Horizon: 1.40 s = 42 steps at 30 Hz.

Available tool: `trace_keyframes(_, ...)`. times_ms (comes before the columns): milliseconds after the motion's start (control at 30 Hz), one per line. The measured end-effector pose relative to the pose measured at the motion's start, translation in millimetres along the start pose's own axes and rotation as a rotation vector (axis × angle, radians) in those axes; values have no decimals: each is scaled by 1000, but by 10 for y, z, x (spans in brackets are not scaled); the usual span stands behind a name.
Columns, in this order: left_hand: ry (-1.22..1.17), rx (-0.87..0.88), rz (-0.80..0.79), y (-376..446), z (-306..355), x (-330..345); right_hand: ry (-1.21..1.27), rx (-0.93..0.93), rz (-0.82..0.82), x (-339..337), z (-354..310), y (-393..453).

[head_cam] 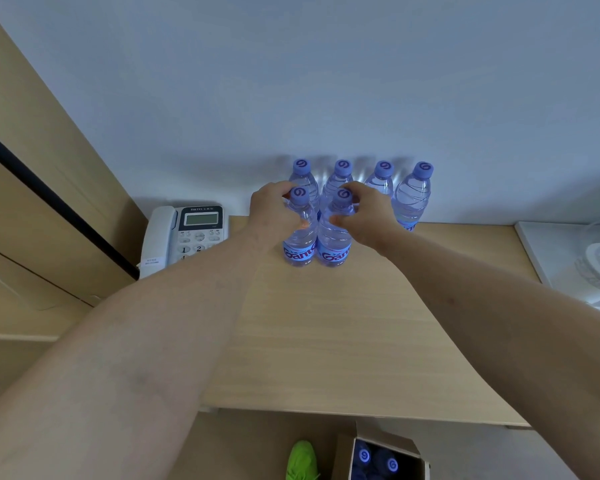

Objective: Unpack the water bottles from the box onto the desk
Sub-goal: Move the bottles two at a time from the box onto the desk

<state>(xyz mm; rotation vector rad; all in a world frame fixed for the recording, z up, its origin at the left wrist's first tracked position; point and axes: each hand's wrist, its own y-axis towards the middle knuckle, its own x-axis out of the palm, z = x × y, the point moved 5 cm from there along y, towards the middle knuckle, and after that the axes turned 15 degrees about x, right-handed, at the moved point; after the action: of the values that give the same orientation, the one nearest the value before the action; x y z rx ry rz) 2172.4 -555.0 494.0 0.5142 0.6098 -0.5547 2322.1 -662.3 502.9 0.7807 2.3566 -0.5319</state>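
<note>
Bottles (340,233) on desk (326,323), phone (187,237) left

Single view only, from camera on my head. Looks forward and steeply down over desk (326,323), wide-angle. Wall far, floor and box (388,455) near, directly below me.

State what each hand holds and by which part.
The left hand grips the front-left clear plastic water bottle by its neck; the right hand grips the front-right clear plastic water bottle likewise.
</note>
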Motion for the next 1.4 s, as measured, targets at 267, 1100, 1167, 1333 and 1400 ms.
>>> trace_keyframes(267,-60,-46,62,-34,-30,28,29,10,-28,1,30,-14)
trace_keyframes(1100,83,-86,126,-784,697,-16,-57,16,43,-612,443,-931)
trace_keyframes(1167,108,-73,122,-1047,949,46,-50,-4,39,-768,551,-1217)
trace_keyframes(1333,183,-10,146,-1792,1660,318,-66,-41,32,-1227,1063,-2021)
trace_keyframes(1400,200,-43,129,-2069,1910,448,-76,-23,20,-1407,1308,-2313)
